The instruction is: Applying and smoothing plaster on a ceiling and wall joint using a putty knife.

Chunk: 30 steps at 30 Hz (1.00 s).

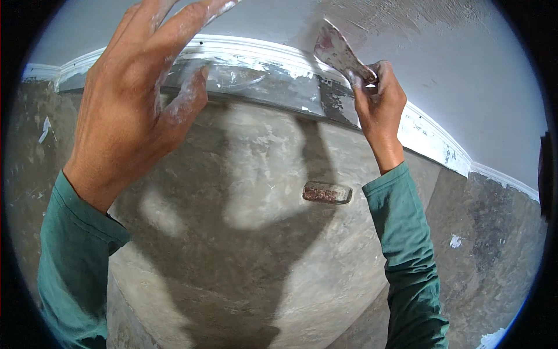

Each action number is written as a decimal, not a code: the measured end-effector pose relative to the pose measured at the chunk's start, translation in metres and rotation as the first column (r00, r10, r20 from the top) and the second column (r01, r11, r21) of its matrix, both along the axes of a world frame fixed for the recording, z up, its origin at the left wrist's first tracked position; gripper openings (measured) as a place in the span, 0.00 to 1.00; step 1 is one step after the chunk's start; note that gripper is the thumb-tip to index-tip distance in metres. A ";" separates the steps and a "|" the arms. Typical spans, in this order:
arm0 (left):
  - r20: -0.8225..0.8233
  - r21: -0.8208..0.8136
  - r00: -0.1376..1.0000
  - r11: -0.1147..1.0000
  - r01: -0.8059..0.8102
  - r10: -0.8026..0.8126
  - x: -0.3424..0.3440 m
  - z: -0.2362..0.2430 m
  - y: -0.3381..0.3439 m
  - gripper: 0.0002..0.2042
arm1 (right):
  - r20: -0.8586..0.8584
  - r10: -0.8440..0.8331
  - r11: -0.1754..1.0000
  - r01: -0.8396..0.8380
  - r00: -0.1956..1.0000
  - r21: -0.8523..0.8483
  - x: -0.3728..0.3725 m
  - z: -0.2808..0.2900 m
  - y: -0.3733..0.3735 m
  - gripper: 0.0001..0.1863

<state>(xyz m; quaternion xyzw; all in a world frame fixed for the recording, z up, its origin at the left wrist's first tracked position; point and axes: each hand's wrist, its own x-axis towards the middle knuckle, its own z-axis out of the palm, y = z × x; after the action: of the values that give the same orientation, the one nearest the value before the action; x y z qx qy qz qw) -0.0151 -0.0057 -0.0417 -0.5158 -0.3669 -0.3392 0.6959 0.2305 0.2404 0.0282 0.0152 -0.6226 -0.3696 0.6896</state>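
My right hand is closed around the handle of a putty knife. Its broad blade, smeared with white and reddish residue, points up and left, by the white cornice moulding and the ceiling. My left hand is raised near the camera at the upper left, fingers spread and dusted with white; some fingertips run past the top of the picture. Nothing shows in it. Behind both hands the moulding runs along the top of the wall, with patchy white filler on it and on the grey band below.
Grey plaster wall fills the middle, crossed by my shadow. A rectangular recess with reddish brick inside is cut into it. Overhead, the grey ceiling has a rough trowelled patch. A dark object stands at the right edge.
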 end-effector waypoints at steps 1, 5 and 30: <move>-0.064 -0.014 0.997 0.999 -0.033 0.032 -0.013 0.000 -0.005 0.37 | 0.001 0.012 1.000 -0.012 1.000 0.003 0.001 0.002 0.000 0.13; -0.042 -0.044 0.999 0.999 -0.031 0.029 -0.017 -0.005 0.005 0.39 | -0.096 -0.049 0.999 0.049 0.994 0.001 0.035 0.005 0.016 0.13; 0.060 -0.096 0.996 0.993 -0.065 0.071 -0.030 -0.045 0.008 0.35 | -0.085 -0.016 1.000 0.014 0.996 -0.021 0.014 0.018 0.018 0.15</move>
<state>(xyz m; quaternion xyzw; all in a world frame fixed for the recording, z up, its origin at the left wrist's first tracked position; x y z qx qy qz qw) -0.0456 0.0025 -0.0869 -0.5242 -0.4217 -0.3138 0.6700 0.2448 0.2583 0.0459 -0.0125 -0.5965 -0.3687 0.7128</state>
